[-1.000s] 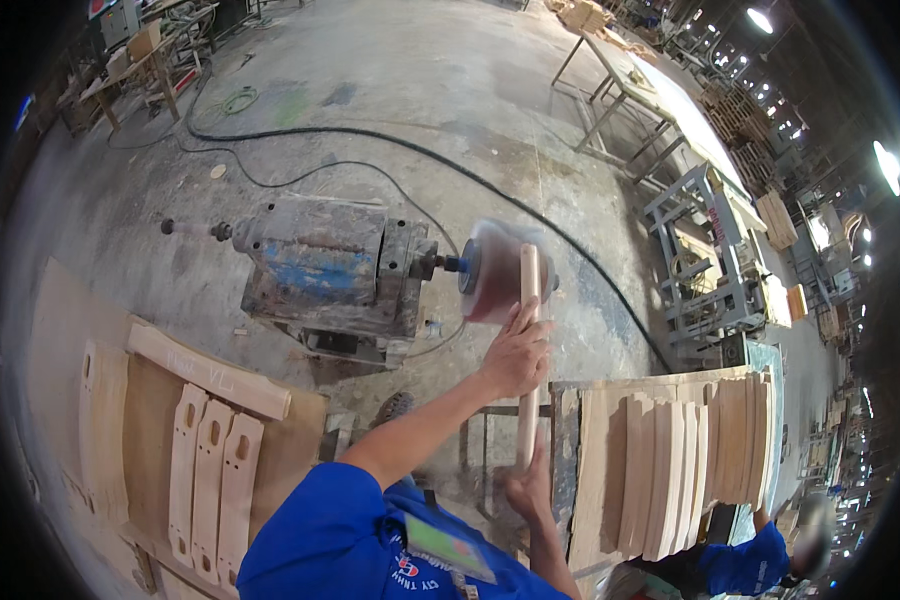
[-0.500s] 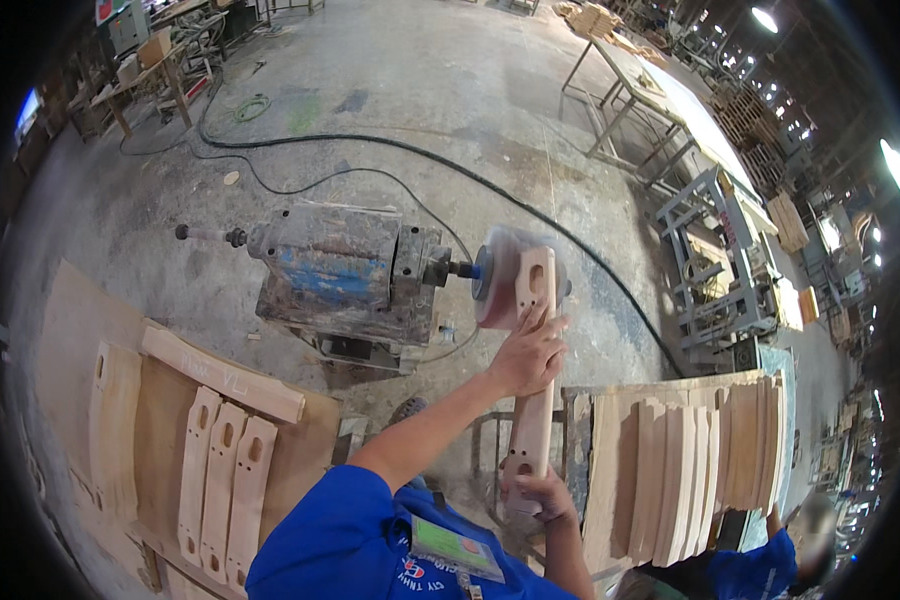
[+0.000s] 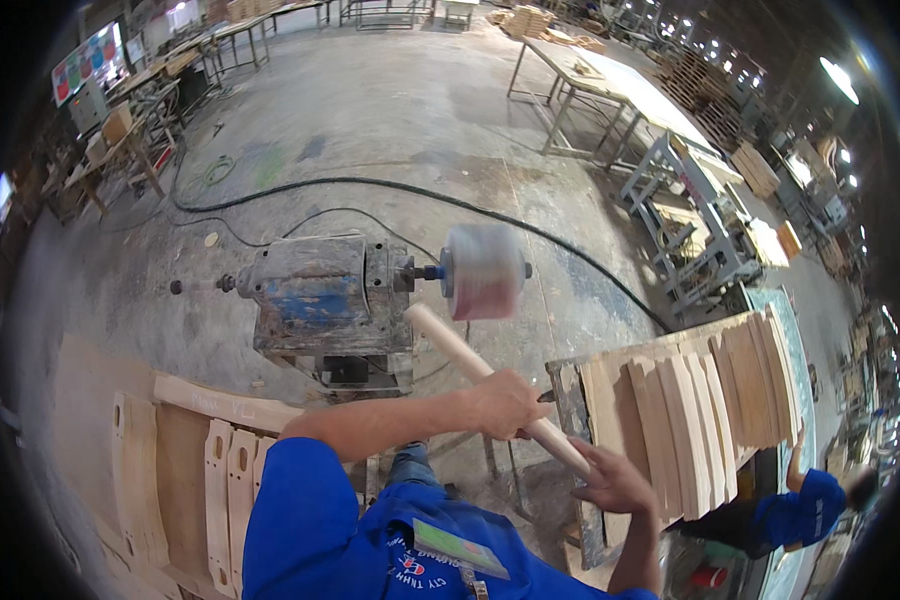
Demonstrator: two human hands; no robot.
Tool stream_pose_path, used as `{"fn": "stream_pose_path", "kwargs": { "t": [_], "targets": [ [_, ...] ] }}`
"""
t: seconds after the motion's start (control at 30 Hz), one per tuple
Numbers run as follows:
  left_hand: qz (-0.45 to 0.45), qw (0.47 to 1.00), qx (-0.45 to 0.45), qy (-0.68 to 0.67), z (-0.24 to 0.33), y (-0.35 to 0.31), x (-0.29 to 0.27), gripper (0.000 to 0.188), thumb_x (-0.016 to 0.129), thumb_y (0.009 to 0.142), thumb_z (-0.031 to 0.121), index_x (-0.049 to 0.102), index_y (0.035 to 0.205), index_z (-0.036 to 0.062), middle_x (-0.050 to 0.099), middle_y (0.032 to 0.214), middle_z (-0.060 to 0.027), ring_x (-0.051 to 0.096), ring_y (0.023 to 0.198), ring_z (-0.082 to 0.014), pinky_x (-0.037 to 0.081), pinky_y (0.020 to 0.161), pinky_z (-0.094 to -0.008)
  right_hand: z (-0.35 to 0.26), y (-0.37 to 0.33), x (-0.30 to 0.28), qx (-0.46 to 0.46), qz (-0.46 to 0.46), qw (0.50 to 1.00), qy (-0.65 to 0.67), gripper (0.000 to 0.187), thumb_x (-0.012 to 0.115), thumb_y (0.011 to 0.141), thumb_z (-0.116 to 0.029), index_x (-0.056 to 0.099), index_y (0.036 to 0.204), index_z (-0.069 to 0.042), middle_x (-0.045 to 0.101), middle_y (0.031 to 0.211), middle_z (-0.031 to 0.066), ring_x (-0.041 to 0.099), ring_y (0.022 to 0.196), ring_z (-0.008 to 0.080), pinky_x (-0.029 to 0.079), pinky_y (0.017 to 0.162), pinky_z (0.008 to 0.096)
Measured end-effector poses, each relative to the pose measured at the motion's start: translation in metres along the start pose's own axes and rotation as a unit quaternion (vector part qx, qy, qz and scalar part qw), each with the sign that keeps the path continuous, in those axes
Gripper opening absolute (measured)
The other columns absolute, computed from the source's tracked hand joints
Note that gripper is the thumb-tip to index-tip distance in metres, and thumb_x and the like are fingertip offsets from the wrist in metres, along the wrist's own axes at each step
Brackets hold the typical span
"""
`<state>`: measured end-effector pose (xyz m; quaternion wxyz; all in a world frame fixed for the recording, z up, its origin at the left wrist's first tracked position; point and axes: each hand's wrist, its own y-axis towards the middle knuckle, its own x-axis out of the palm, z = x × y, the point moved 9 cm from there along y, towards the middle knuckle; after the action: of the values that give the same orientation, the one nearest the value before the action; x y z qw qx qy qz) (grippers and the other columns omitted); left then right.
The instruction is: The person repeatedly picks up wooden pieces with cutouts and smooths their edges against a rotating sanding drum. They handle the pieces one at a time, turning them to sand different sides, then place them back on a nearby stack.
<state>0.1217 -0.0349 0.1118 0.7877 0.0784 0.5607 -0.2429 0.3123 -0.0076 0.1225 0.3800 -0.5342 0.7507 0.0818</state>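
Note:
A pale wooden slat (image 3: 457,352) lies slantwise in front of me, turned so that a narrow side shows. My left hand (image 3: 510,404) is closed around its middle. At the lower right end, my right hand (image 3: 615,480) grips it too. The slat's far end is close to the motor housing and apart from the drum. A blurred, seemingly spinning sanding drum (image 3: 484,275), whitish with a red lower part, sits on the shaft of a worn grey-and-blue motor (image 3: 320,290).
Shaped slats with slots (image 3: 217,500) lie on a board at the left. More slats (image 3: 685,420) stand in a row on a right-hand bench. Another person in blue (image 3: 805,510) is beyond it. A thick black cable (image 3: 370,184) crosses the floor behind the motor.
The slat has come away from the drum, rolled onto its side and swung its far end left. Both hands keep hold of it. My view has tilted up slightly.

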Motion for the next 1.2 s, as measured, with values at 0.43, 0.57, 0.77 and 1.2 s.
{"fn": "stream_pose_path", "kwargs": {
  "t": [0.43, 0.57, 0.77, 1.2],
  "targets": [
    [0.454, 0.476, -0.146, -0.739, -0.107, 0.016, 0.036, 0.032, 0.075, 0.104, 0.036, 0.067, 0.111, 0.0050, 0.072, 0.088, -0.0076, 0.070, 0.076, -0.0166, 0.058, 0.068, -0.0351, 0.025, 0.074, 0.104, 0.085, 0.376, 0.923, 0.012, 0.097, 0.094, 0.077, -0.031, 0.042, 0.152, 0.002, 0.059, 0.135, 0.0273, 0.062, 0.124, 0.0452, 0.053, 0.101, 0.0517],
    [0.626, 0.596, -0.246, -0.438, -0.150, -0.009, 0.020, 0.053, 0.074, 0.103, 0.030, 0.056, 0.140, -0.0035, 0.065, 0.125, -0.0245, 0.067, 0.115, -0.0301, 0.055, 0.097, -0.0464, 0.031, 0.115, 0.096, 0.127, 0.304, 0.944, 0.025, 0.090, 0.091, 0.079, -0.035, 0.046, 0.148, 0.002, 0.062, 0.125, 0.0281, 0.064, 0.116, 0.0469, 0.054, 0.098, 0.0519],
    [0.451, 0.847, -0.269, 0.081, -0.216, 0.038, -0.041, 0.078, 0.062, 0.102, 0.032, 0.034, 0.160, -0.0119, 0.034, 0.166, -0.0353, 0.030, 0.159, -0.0449, 0.020, 0.132, -0.0549, -0.002, 0.278, 0.017, 0.126, 0.299, 0.942, 0.085, 0.074, 0.088, 0.080, -0.034, 0.054, 0.138, -0.002, 0.068, 0.118, 0.0271, 0.069, 0.106, 0.0473, 0.055, 0.089, 0.0537],
    [0.322, 0.925, -0.199, -0.037, -0.081, 0.017, 0.080, 0.078, 0.055, 0.103, 0.035, 0.034, 0.159, -0.0154, 0.031, 0.170, -0.0323, 0.024, 0.161, -0.0479, 0.017, 0.132, -0.0594, 0.064, 0.080, 0.146, 0.217, 0.301, 0.926, 0.071, 0.075, 0.094, 0.070, -0.031, 0.055, 0.127, -0.001, 0.067, 0.104, 0.0205, 0.069, 0.096, 0.0408, 0.056, 0.085, 0.0488]
  ]
}}
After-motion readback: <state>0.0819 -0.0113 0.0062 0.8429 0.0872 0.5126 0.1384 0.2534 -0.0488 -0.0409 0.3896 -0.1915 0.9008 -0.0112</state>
